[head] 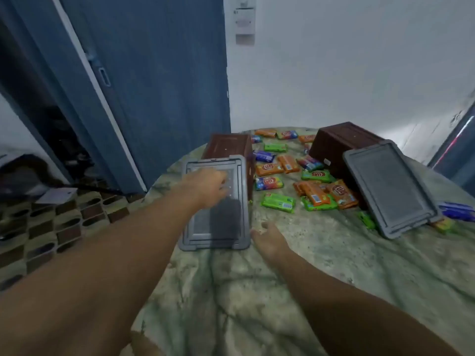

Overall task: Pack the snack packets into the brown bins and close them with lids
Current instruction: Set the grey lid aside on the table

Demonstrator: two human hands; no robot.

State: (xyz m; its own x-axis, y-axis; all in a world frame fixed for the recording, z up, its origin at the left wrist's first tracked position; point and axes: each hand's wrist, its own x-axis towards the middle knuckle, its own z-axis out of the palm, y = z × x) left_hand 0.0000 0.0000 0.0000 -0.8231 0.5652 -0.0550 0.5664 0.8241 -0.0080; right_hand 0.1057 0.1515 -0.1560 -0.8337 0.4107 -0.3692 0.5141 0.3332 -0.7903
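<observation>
Two brown bins lie overturned on a bed. The left bin (227, 147) has a grey lid (218, 227) leaning against it. My left hand (205, 186) hovers over or rests on that lid's upper part, fingers loosely curled, holding nothing. My right hand (270, 242) hangs open just right of the lid's lower corner, above the sheet. The right bin (341, 142) has a second grey lid (388, 188) propped on it. Several snack packets (277, 204) in orange, green and blue lie scattered between the bins.
The bed has a pale green crumpled sheet (257, 291). A blue door (154, 73) stands open on the left, over a patterned floor (51, 227). A white wall (359, 60) runs behind the bed. More blue packets (457, 210) lie at the far right.
</observation>
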